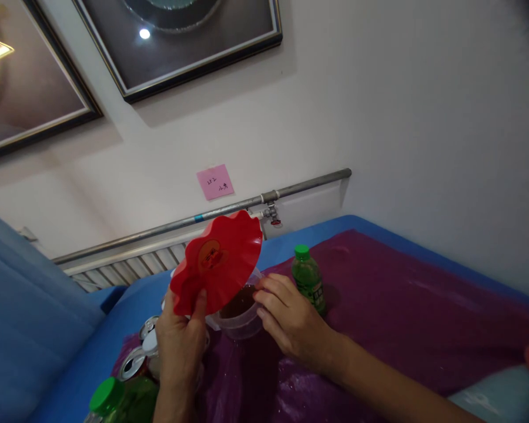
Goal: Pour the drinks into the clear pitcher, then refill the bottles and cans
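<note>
My left hand grips the edge of a red scalloped plate, thumb on its face, and the plate is tilted up over a clear plastic tub. Dark brown liquid shows inside the tub. On the tub's right rim rest the fingers of my right hand, bent around the edge. The plate hides the tub's far left side. Just beyond my right hand stands a green-capped bottle, upright.
Opened drink cans and a second green-capped bottle crowd the left, near my forearm. Purple plastic sheeting covers the blue surface. Behind are a pipe with a valve, a radiator and a wall with framed pictures.
</note>
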Tool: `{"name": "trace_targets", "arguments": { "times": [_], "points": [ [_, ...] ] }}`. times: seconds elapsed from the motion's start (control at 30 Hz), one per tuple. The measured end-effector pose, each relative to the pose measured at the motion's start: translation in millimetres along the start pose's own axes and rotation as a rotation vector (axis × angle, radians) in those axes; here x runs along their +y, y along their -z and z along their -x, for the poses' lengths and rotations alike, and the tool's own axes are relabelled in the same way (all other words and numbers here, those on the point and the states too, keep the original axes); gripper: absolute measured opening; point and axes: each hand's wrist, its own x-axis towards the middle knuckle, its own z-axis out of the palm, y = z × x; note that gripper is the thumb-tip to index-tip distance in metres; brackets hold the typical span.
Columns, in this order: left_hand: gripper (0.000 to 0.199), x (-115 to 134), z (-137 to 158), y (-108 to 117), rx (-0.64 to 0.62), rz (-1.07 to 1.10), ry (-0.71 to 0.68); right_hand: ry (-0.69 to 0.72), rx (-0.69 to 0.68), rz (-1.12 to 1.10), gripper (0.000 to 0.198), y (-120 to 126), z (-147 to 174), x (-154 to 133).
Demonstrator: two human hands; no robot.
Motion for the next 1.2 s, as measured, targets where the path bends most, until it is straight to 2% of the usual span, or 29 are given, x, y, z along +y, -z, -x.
{"name": "trace_targets", "arguments": {
  "times": [0.4, 0.67, 1.2],
  "points": [
    [0.040, -0.2, -0.4, -0.6, 0.009, 0.012, -0.022, 0.019, 0.015, 0.025, 0.022, 1.0, -0.2, -0.8],
    [0.043, 0.3, 0.6, -0.5, -0.002, 0.051, 0.013, 0.020, 0.010, 0.015, 0.022, 0.4, -0.4, -0.5],
    [0.044, -1.5, 0.7, -0.3, 0.004, -0.009, 0.009, 0.007, 0.003, 0.014, 0.023, 0.9, -0.7, -1.7]
  ]
}}
